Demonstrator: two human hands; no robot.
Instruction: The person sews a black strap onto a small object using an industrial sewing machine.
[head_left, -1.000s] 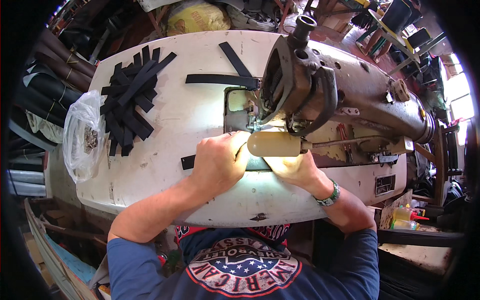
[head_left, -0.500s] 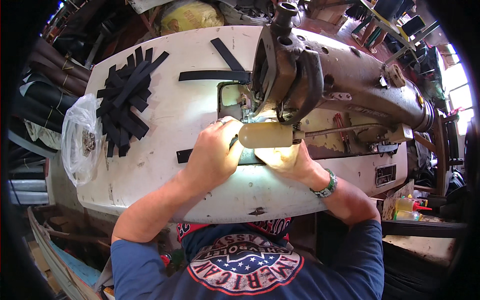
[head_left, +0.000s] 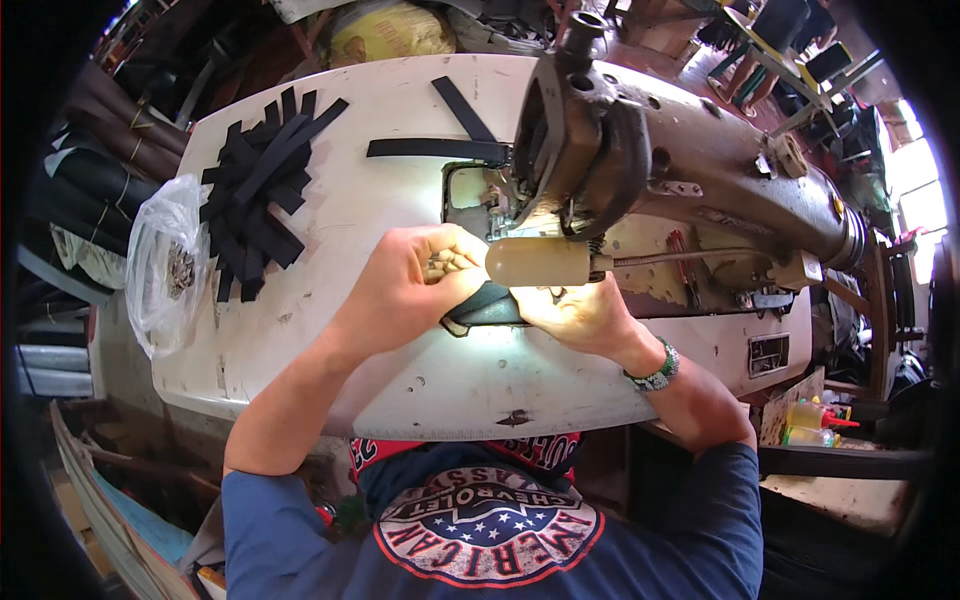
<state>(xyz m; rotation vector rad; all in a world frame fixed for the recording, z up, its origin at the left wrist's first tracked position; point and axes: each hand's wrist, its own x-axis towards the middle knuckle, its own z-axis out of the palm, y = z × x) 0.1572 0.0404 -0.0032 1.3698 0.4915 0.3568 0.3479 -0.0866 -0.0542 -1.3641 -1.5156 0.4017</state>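
Under the head of a brown sewing machine, a dark strip lies between my two hands. My left hand is closed, its fingers curled and thumb and fingertips pinching at the strip's upper edge. My right hand grips the strip's right part from the other side. A cream lamp head on a flexible stem hides the right fingertips in part and the spot below the needle. Its light falls on the hands and the strip.
A pile of black strips lies on the white table, beside a clear plastic bag. Two more strips, one of them lying level, rest behind the hands. Red-handled snips lie under the machine arm. Rolls of material stand at left.
My left hand has shifted slightly left and up, with its fingers more curled. The strip end that stuck out left of it no longer shows there. My right hand stays nearly in place.
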